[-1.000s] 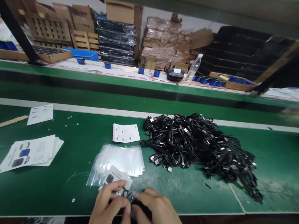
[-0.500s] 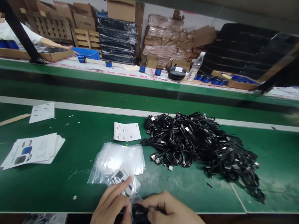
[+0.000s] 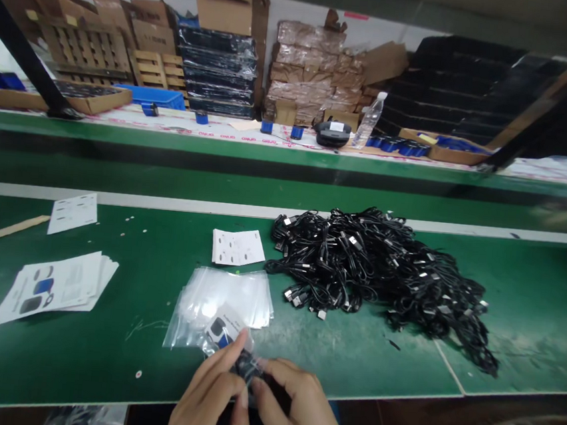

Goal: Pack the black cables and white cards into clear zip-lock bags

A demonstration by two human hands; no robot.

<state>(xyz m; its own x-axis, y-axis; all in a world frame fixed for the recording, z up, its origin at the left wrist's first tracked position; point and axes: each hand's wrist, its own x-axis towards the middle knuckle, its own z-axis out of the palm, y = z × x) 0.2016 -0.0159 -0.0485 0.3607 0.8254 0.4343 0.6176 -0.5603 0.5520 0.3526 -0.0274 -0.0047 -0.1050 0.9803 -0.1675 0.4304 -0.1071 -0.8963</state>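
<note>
While the left hand (image 3: 212, 399) pinches the edge of a clear bag (image 3: 207, 347), with its forefinger laid along the film, the right thumb and forefinger should guide rather than force. The bag, at the near edge of the worktop, shows a printed card (image 3: 227, 322) and a black cable (image 3: 249, 365) at the fingertips. The right hand (image 3: 298, 401) is also pinching there; whether it grips film, cable or both cannot be told. Hold the film taut on the left, press the coil flat, and avoid creasing the card or snagging the film on a connector.

On the green worktop (image 3: 93, 364), left to right: a tan strip (image 3: 17, 227), a single sheet (image 3: 73, 213), fanned leaflets (image 3: 63, 285), a stack of clear bags (image 3: 228, 294) with folded sheets (image 3: 238, 247) just beyond, and a large heap of black cables (image 3: 378, 268).

Behind, left to right: wooden pallets (image 3: 83, 49), a blue bin (image 3: 157, 97) on the far shelf, a dark film-wrapped stack (image 3: 217, 72), wrapped brown cartons (image 3: 305, 67), an upright clear bottle (image 3: 370, 119), and tall black stacks (image 3: 456, 89).
</note>
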